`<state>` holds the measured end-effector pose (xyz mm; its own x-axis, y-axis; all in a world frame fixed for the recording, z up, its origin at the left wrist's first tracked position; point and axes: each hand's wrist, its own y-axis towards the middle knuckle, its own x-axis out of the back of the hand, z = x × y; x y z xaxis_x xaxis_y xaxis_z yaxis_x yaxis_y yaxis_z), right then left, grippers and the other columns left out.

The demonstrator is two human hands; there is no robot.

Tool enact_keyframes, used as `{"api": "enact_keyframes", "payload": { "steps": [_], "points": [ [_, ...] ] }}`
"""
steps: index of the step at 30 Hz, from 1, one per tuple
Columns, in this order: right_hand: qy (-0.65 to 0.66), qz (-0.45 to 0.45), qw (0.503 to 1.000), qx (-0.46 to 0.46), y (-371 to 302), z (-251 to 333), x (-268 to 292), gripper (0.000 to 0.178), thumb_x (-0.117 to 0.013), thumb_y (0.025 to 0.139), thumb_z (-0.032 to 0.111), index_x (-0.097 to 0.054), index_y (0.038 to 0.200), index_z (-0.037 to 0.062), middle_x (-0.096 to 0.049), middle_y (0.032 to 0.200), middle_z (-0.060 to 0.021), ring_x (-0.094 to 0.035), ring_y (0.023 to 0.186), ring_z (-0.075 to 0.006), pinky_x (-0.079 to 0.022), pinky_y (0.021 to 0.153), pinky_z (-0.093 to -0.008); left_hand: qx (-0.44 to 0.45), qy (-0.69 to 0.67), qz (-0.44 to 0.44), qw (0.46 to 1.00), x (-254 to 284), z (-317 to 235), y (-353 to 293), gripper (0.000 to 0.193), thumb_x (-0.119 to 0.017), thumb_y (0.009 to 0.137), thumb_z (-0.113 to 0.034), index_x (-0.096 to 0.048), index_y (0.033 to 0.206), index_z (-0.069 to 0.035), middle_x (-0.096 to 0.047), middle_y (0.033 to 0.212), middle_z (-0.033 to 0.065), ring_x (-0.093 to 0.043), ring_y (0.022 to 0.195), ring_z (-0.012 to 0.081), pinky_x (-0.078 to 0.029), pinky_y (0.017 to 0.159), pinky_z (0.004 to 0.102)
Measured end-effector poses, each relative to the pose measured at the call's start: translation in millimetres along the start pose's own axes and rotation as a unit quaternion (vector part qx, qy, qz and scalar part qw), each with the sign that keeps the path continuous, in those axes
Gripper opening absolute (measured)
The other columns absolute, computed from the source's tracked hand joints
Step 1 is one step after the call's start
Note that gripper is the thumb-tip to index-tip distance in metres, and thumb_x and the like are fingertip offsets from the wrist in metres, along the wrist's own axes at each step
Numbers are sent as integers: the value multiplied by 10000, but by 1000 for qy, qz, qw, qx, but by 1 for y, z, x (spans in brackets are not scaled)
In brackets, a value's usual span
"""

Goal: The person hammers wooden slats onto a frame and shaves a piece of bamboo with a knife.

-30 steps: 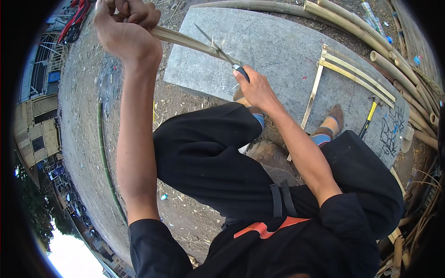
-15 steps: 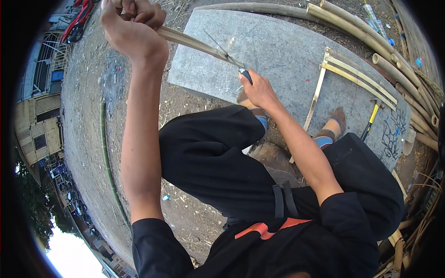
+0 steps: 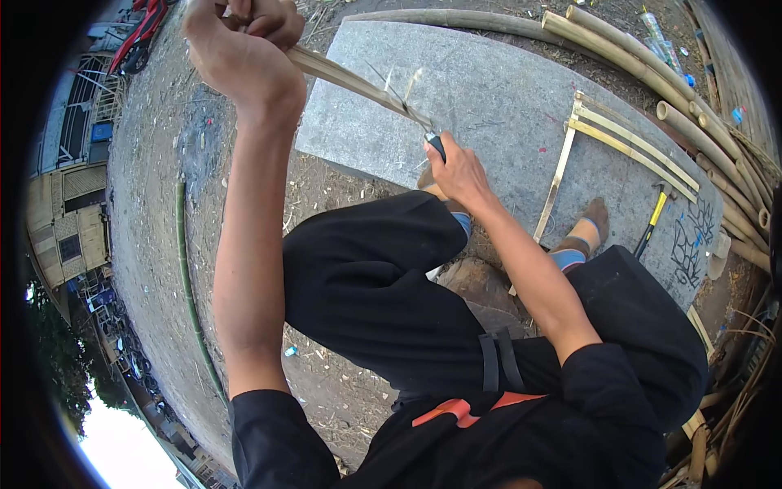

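At the upper left, my left hand [image 3: 248, 61] is closed around a split bamboo strip [image 3: 346, 79], which slants down to the right over a grey slab. My right hand [image 3: 460, 173] grips the dark handle of a knife [image 3: 437, 147]. Its thin blade crosses the strip near the strip's far-right end, and pale thin slivers curl up beside it. How deep the edge sits in the bamboo cannot be made out. My feet rest at the slab, one behind my right hand and the other farther right.
On the right of the concrete slab [image 3: 489, 73] lie joined bamboo slats [image 3: 627, 147] and a hammer with a yellow handle [image 3: 655, 213]. Bamboo poles [image 3: 619, 49] are stacked beyond it. A green bamboo pole [image 3: 187, 277] lies on the littered ground to the left.
Both hands have shifted slightly right and toward me, with the strip and knife moving along. The slivers by the blade have changed shape and stand farther apart.
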<state>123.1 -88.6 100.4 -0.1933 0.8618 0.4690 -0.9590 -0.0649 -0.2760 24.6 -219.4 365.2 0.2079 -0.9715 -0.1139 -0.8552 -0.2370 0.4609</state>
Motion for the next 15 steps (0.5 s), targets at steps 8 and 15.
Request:
{"api": "enact_keyframes", "payload": {
  "steps": [8,15],
  "points": [
    [118,1,991,54,-24,54,14,437,-482,980,437,-547,1107,24,-649,740,-261,-651,816,-459,-470,730,-529,1,13,7,1000,11,5,-1,354,-330,975,-375,-327,730,-120,-219,527,-16,-176,488,114,-211,512,297],
    [-102,17,989,-108,20,-68,-24,469,-461,969,466,-561,1152,45,-646,1042,-318,-586,1030,-517,-457,887,-563,18,-12,4,1000,7,4,-8,347,-324,974,-371,-325,735,-119,-216,537,-14,-167,497,111,-193,504,294]
  ]
}}
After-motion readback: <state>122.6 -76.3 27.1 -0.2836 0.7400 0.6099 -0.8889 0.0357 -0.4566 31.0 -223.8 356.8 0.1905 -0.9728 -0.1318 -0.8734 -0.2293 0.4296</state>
